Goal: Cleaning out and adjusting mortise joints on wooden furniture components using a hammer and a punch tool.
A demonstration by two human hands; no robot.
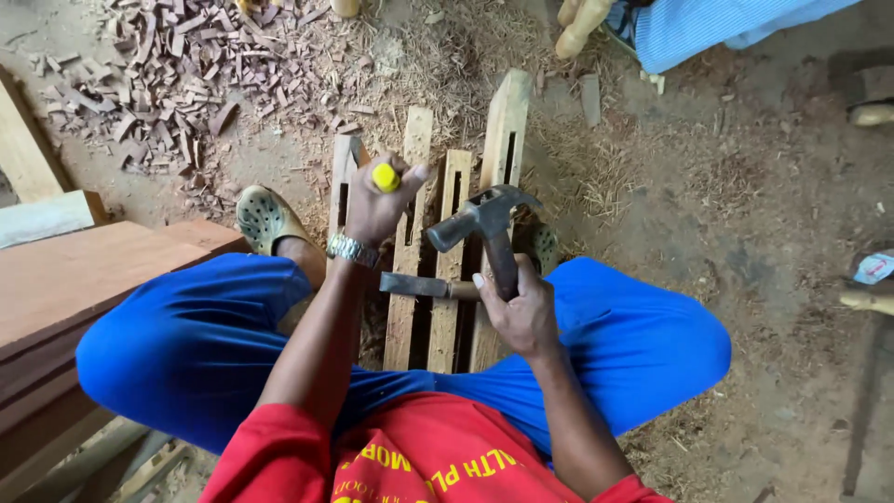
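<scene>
A dirt floor (pixel 764 186) strewn with sawdust and a heap of reddish wood chips (pixel 168 74) lies under the seated person in blue trousers. Between the knees 4 pale wooden slats (pixel 447 279) run side by side. The left hand (pixel 377 210), wrist cocked upward, is wrapped tight around a yellow-capped chisel handle (pixel 386 177) held upright over the slats' far ends. The right hand (pixel 521 312) is fisted around the shaft of a steel claw hammer (pixel 484 219), head raised just beside the chisel.
</scene>
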